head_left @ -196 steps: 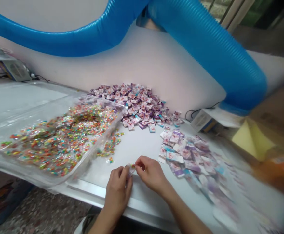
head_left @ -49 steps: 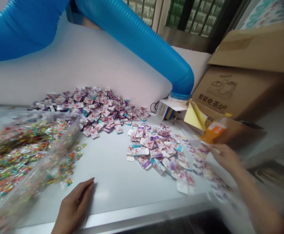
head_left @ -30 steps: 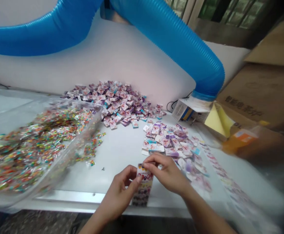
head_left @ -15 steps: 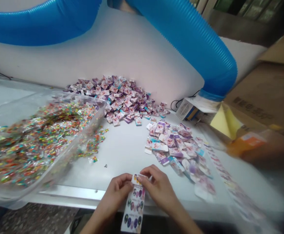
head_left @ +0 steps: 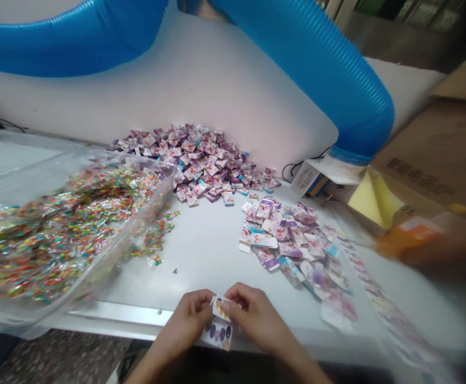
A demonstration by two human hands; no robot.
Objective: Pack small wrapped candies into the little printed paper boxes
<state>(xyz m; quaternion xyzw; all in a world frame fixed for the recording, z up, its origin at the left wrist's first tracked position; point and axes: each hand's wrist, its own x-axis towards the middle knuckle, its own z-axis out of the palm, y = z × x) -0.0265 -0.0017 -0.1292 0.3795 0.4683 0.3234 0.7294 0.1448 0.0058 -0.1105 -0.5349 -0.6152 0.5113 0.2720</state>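
Both my hands meet at the near edge of the white table (head_left: pixel 212 250). My left hand (head_left: pixel 184 322) and my right hand (head_left: pixel 252 314) pinch the top of a small sticker strip (head_left: pixel 218 330) printed with dark ovals; its top is folded over between my fingertips. The strip hangs just past the table's metal edge. To the right of my hands lies a loose spread of flat purple and white packets (head_left: pixel 292 242). A bigger heap of the same packets (head_left: pixel 200 162) is piled against the back wall.
A clear plastic bag (head_left: pixel 56 224) full of small colourful candy packets lies at the left, a few spilled by its mouth. A thick blue ribbed hose (head_left: pixel 329 80) arches overhead. Cardboard boxes (head_left: pixel 436 154), a yellow sheet (head_left: pixel 372 200) and an orange bottle (head_left: pixel 409 234) stand at the right.
My right hand fetched a sticker strip from the right and both hands took hold of it. Over the last second they drew nearer the table edge, and the strip's top is now folded over.
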